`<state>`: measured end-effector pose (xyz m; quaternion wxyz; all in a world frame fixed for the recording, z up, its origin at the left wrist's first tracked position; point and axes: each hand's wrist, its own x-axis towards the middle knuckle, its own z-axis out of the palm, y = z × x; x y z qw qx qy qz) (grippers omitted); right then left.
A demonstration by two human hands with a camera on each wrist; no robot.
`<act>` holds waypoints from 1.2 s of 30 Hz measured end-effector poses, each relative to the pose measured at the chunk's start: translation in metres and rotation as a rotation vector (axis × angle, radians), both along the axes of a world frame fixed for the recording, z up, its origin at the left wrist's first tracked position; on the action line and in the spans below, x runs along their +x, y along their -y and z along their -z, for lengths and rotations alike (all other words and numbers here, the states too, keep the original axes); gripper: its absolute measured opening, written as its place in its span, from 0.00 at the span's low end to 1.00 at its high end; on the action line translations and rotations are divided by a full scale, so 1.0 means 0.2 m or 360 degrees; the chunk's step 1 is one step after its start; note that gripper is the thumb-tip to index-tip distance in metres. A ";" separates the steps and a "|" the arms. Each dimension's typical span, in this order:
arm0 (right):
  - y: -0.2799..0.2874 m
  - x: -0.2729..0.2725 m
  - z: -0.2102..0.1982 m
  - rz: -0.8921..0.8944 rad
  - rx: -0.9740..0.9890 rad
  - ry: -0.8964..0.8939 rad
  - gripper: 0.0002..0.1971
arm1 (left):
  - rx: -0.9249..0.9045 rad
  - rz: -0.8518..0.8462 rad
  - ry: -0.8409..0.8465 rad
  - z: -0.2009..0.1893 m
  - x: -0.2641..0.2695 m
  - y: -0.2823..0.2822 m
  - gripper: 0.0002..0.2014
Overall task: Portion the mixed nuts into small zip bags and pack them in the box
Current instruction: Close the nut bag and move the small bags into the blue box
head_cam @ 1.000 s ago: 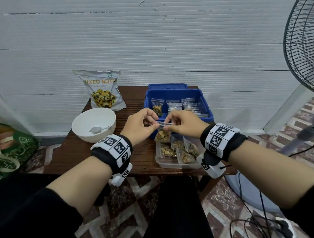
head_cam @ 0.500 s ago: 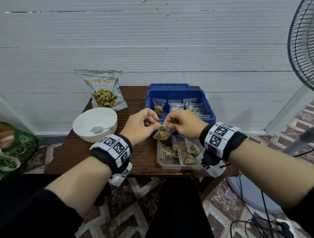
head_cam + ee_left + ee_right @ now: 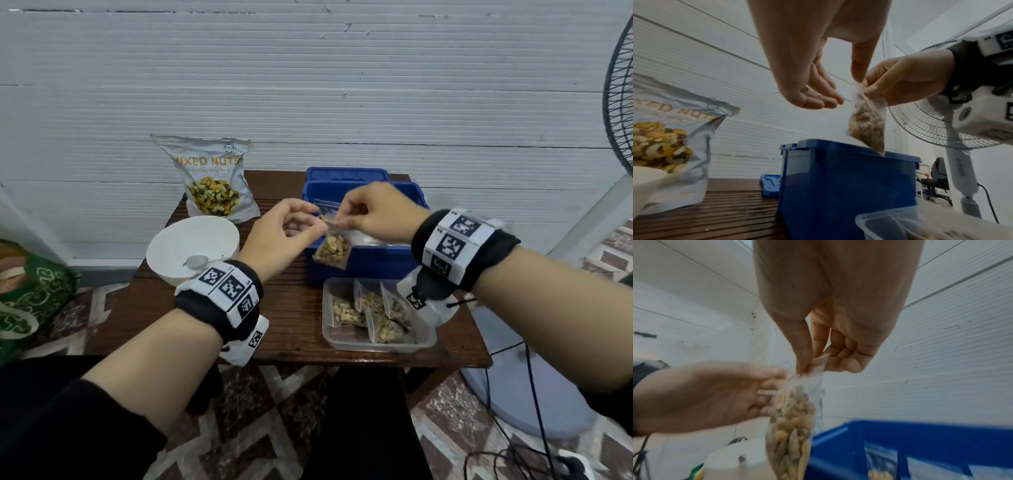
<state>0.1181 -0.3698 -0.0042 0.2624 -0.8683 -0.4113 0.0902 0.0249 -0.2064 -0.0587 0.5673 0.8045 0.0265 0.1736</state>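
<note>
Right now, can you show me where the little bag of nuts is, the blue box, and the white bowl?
little bag of nuts (image 3: 334,247), head view, on the part full of nuts.
blue box (image 3: 840,186), left wrist view, on its front wall.
white bowl (image 3: 178,240), head view, on its inside wall.

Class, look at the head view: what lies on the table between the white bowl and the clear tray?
Bare wooden table between white bowl and clear tray; only the left wrist crosses above it.
</note>
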 end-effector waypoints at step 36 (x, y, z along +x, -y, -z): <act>-0.63 0.64 0.23 -0.0110 -0.1339 0.0538 0.11 | -0.0179 -0.0247 -0.0527 0.32 0.39 -0.26 0.16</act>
